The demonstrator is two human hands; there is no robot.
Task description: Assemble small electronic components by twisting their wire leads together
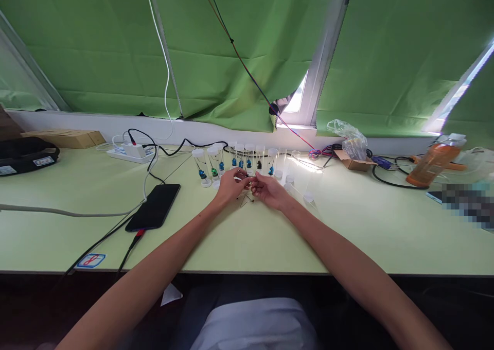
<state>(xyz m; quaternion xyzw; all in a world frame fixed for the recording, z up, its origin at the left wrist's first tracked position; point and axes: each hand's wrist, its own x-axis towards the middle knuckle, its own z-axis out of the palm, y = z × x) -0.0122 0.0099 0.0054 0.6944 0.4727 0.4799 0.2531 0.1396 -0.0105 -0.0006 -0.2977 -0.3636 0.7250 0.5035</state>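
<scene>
My left hand (230, 186) and my right hand (269, 190) meet over the middle of the table, both with fingers closed in a pinch. Between the fingertips is something small and dark, too small to name. Just below them lie a few thin dark wire-like pieces (246, 200). Behind the hands stands a row of clear tubes with white ends; a blue piece (203, 174), a green piece (214, 172) and a black piece (259, 165) show inside some. To the right of my right hand, a clear tube (297, 189) lies on its side.
Left on the table (216, 247) lies a black phone (153, 207) with a cable, near a white power strip (131, 153). An orange bottle (436, 159) and a small cardboard box (353, 160) stand at the right. Cables run along the back wall.
</scene>
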